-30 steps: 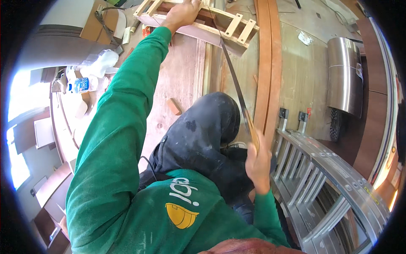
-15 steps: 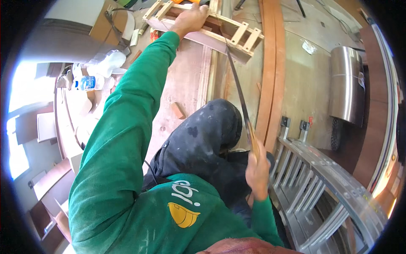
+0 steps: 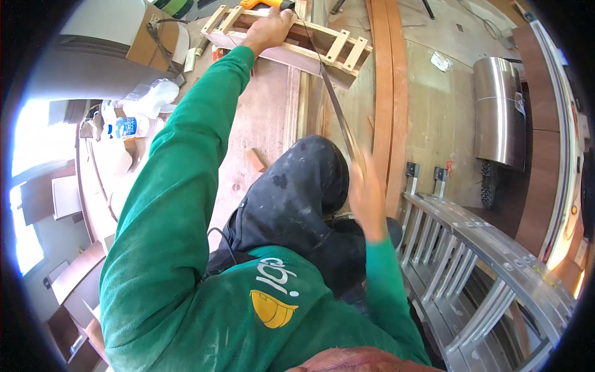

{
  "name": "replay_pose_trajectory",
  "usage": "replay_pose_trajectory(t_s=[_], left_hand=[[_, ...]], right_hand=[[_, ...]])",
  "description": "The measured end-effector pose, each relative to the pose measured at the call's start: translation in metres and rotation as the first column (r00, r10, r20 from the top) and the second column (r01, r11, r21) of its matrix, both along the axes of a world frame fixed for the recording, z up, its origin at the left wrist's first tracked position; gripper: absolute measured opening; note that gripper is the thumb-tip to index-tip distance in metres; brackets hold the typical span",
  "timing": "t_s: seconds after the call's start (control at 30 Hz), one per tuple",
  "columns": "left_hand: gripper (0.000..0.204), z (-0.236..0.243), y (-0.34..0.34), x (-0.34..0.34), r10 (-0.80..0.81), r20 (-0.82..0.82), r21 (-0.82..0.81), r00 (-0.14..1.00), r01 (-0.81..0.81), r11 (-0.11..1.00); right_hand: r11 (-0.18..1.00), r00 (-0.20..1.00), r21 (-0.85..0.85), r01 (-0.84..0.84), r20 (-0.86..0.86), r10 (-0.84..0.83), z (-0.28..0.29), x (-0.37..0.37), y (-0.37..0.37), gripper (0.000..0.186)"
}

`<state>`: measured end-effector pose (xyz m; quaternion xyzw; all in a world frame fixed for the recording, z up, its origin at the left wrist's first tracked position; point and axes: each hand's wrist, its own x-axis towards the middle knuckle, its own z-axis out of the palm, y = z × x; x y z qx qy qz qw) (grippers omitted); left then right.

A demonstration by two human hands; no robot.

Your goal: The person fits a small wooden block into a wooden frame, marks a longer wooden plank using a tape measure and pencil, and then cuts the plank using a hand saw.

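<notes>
My left hand (image 3: 271, 30) is closed over the near rim of a long wooden mitre box (image 3: 302, 60) with pale crosspieces near both ends. It presses the box down at the far side of the work area. My right hand (image 3: 367, 195), slightly blurred, grips the light handle of a long, narrow hand saw (image 3: 338, 110). The dark blade runs from that hand up to the box and across its near wall, between my left hand and the right-hand crosspieces. Whatever lies inside the box is mostly hidden.
Behind the box lies an orange-and-black tool (image 3: 266, 4). Long brown boards (image 3: 389, 105) run along its right. An aluminium ladder (image 3: 458, 229) and a shiny metal cylinder (image 3: 496, 111) are at right. A small wood offcut (image 3: 255, 160) lies by my knee; a plastic bottle (image 3: 127, 128) is left.
My right hand has pushed forward, away from my body, sliding the saw farther over the box. My left hand keeps its hold on the box. The whole view has shifted slightly.
</notes>
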<state>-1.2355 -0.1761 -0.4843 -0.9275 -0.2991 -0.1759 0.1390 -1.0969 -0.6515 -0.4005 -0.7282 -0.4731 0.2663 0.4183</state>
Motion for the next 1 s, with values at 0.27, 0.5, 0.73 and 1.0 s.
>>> replay_pose_trajectory(t_s=[0.27,0.5,0.73,1.0], left_hand=[[0.017,0.015,-0.015,0.006,0.023,-0.055,0.006,0.998,-0.023,1.000],[0.015,0.021,-0.010,0.014,-0.167,-0.089,0.247,0.982,0.184,0.951],[0.015,0.011,-0.011,0.006,-0.020,0.013,0.062,1.000,0.019,0.998],[0.022,-0.001,0.013,0.002,-0.116,-0.074,0.195,0.990,0.129,0.972]], right_hand=[[1.000,1.000,-0.018,-0.011,-0.008,0.010,-0.011,0.003,-0.006,0.043],[0.999,0.999,-0.026,0.028,-0.034,-0.029,0.000,0.004,0.082,0.040],[0.992,1.000,-0.122,-0.010,0.026,0.014,0.031,-0.004,-0.095,0.042],[1.000,1.000,-0.018,0.004,0.005,-0.004,0.008,0.004,0.131,0.039]])
